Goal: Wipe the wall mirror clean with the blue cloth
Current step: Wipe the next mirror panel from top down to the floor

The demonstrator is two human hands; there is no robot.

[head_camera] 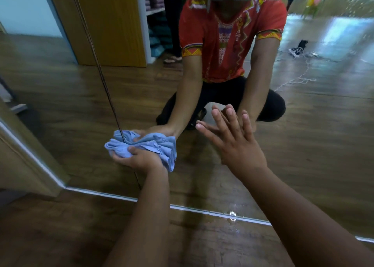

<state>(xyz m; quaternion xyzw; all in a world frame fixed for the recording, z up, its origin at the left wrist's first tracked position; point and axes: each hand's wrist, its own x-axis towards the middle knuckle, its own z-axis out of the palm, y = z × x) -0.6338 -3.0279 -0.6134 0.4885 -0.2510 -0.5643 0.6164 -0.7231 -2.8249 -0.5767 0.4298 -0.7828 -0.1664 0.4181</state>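
Wall mirror (307,129); blue cloth (155,146) on it, gripped in left hand (138,158); right hand (234,141) flat, fingers spread

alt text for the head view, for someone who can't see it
A person's left hand grips a bunched blue cloth against the lower part of a wall mirror, while the right hand rests flat on it, fingers spread.

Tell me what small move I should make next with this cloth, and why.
Probably slide the left hand with the blue cloth sideways along the mirror, away from the vertical seam. The cloth is bunched against the low glass at that seam, and the right hand rests flat on the glass, fingers spread, seemingly bracing.
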